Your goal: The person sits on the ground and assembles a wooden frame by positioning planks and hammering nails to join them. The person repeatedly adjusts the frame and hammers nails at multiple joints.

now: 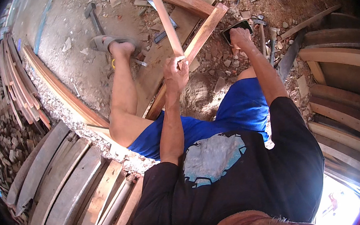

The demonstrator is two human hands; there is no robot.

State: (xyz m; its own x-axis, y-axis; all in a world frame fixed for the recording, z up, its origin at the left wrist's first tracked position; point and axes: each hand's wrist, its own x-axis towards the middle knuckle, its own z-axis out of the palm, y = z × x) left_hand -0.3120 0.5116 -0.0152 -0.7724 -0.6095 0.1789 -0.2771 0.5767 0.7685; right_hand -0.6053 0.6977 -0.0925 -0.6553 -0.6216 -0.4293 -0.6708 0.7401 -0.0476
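Note:
My left hand (177, 74) is closed around the lower end of a long, thin wooden strip (165, 20), which slants up and away from me. Just beside that hand a thicker reddish-brown beam (206, 29) runs diagonally, and the strip's end meets it. My right hand (240, 38) reaches out to the right, over a dark, flat rectangular object (244, 24) near the ground. Its fingers are bent at the object's edge and appear to grip it; part of them is hidden.
Another beam (178, 0) joins the far end of the near one. A hammer (94, 19) lies beyond my left foot. Curved planks (75, 192) are stacked at the lower left, more curved timber (334, 54) on the right. Wood scraps and rubble (227, 60) litter the ground.

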